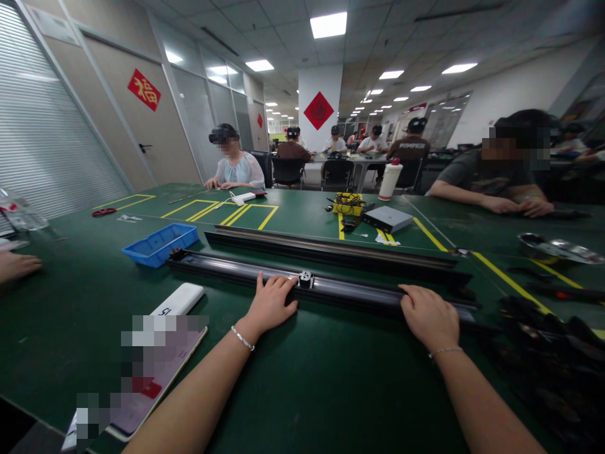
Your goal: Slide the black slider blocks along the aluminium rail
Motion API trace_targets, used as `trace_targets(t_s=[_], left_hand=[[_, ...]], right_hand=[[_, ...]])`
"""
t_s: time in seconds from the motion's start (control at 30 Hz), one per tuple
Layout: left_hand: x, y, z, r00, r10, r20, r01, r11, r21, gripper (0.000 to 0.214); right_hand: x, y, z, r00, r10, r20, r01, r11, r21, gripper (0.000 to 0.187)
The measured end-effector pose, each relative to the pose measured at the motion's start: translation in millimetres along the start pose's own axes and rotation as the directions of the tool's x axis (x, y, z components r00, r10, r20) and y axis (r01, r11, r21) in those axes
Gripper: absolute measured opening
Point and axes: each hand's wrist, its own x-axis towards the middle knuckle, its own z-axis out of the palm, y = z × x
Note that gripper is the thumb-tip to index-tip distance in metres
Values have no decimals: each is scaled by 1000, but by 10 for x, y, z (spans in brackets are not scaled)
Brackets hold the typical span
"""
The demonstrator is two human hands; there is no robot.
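A long black metal rail [236, 268] lies across the green table in front of me. On its channel, near the middle, sits a small silver and black block [305, 279]. My left hand [270, 306] rests on the rail with fingers spread, its index fingertip at the block's left side and its thumb toward me. Further right, my right hand [432, 318] has its fingers curled over the rail; its thumb is hidden. Behind this rail lies a second long dark rail [331, 248], roughly parallel and touched by neither hand.
A blue tray [161, 244] stands by the rail's left end. Left of my forearm lie a phone [165, 372] and a white power bank [186, 296]. Black parts [553, 372] pile up at right. Behind are a grey box [388, 219] and a white bottle [390, 180]. People sit around.
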Motion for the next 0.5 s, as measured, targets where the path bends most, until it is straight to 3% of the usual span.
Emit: trace_targets(t_s=[0.23,0.5], left_hand=[[11,28,19,1000,8,0,-8,1000,3,53],[50,206,49,998,61,0,-61,998,-10,54]], right_hand=[[2,-8,2,1000,4,-3,-4,1000,6,42],[-5,-20,-5,1000,7,-6,-7,1000,-6,42]])
